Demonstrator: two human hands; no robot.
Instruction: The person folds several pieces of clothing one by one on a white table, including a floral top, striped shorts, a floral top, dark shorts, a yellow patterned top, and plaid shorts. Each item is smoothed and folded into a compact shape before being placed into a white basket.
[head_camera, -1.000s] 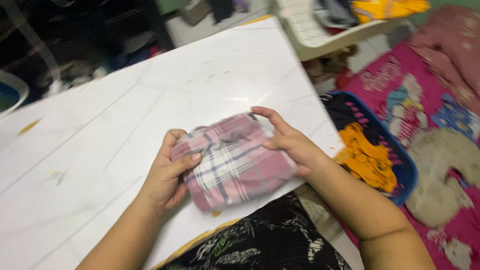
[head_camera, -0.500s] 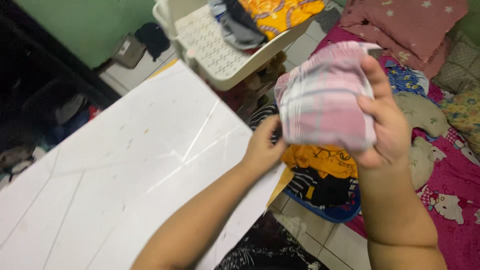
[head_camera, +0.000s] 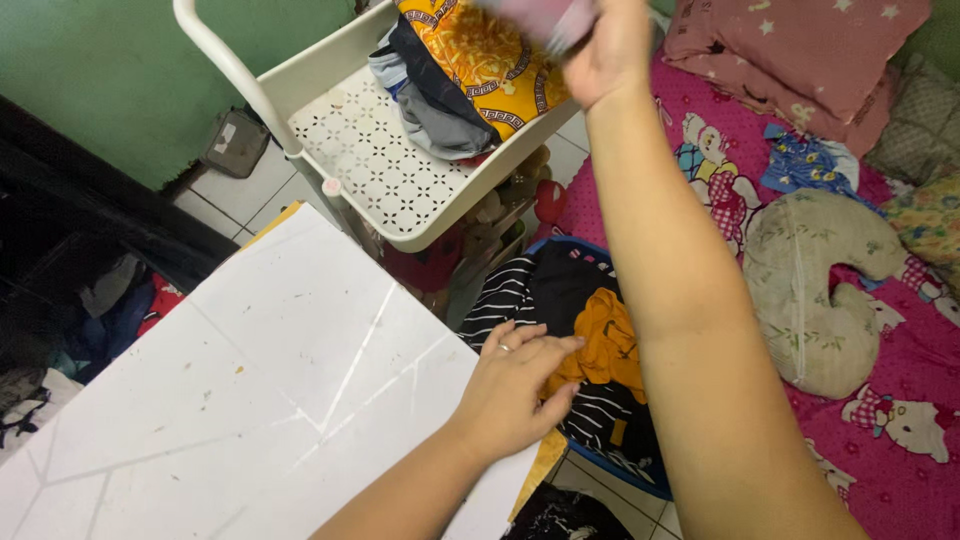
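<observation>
**A:** Report the state of your 2 hands.

**B:** Your right hand (head_camera: 605, 50) is raised to the top edge of the view, clenched around a folded pink plaid cloth (head_camera: 545, 18). Only a blurred corner of that cloth shows; the rest is cut off by the frame. The hand is above the white perforated cart shelf (head_camera: 375, 165), just beside the orange patterned garment (head_camera: 480, 60) lying there.

**A:** And the left?

**B:** Your left hand (head_camera: 510, 385) grasps nothing. Its fingers are loosely extended, slightly spread, at the right edge of the white worktop (head_camera: 250, 390). The fingertips (head_camera: 570, 345) reach over the blue laundry basket (head_camera: 620, 470) and touch, or nearly touch, the orange garment (head_camera: 605, 340) inside it; you cannot tell which. A black-and-white striped garment (head_camera: 505, 295) lies beside it in the same basket.
</observation>
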